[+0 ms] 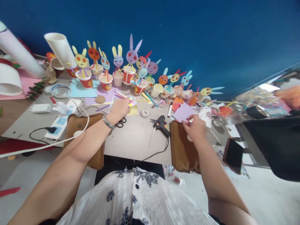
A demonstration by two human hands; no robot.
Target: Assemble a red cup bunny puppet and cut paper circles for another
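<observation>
My left hand (120, 110) is closed, its fingertips around a small yellow, white and pinkish thing (132, 102) that I cannot make out. It is over a yellow paper piece (133, 111) with a round outline. Beside its wrist lie dark-handled scissors (121, 122), partly hidden. My right hand (196, 126) pinches the lower edge of a purple sheet of paper (183, 112); a small white thing shows by its fingers. Between the hands, a black glue gun (161, 125) and a roll of tape (144, 113) lie on the table.
Paper cups (129, 75) with rabbit-faced paper figures line the back by the blue wall (150, 28). At left are a power strip (62, 120), white cables and a stack of white cups (59, 47). Brown cushions (184, 150) lie at the front edge; a phone (233, 155) is at right.
</observation>
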